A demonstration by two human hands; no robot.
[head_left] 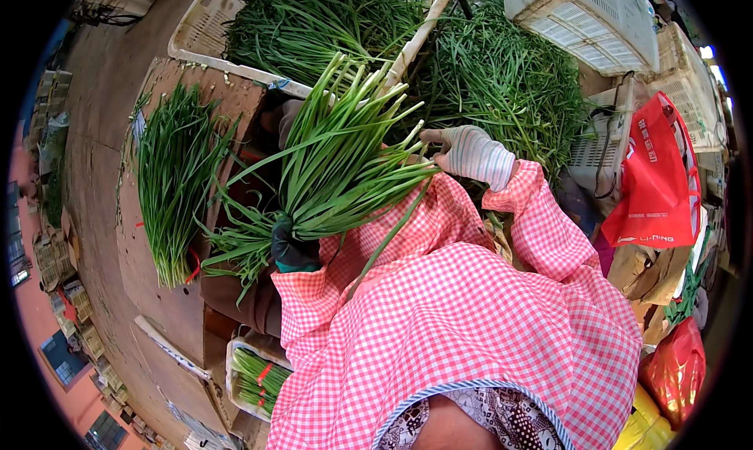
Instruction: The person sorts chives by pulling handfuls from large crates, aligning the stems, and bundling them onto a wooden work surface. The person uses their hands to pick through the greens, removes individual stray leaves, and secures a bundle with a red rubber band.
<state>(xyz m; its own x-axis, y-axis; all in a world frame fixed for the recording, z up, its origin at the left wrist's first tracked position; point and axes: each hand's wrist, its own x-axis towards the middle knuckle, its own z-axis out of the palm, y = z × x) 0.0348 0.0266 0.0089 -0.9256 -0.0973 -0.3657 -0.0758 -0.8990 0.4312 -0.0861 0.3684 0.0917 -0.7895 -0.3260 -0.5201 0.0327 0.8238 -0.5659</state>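
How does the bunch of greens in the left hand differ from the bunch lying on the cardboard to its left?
The held bunch is gripped near its base by the left hand, in a dark glove, and fans out loosely; the bunch on the cardboard lies flat, untouched and compact. A red band seems to bind the lying bunch near its lower end; no band shows on the held one. The right hand, in a striped glove, touches the held bunch's leaves. Both are long, thin green leaves.

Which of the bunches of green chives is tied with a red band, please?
The chive bunch lying alone on the cardboard at left; the held bunch shows no band.
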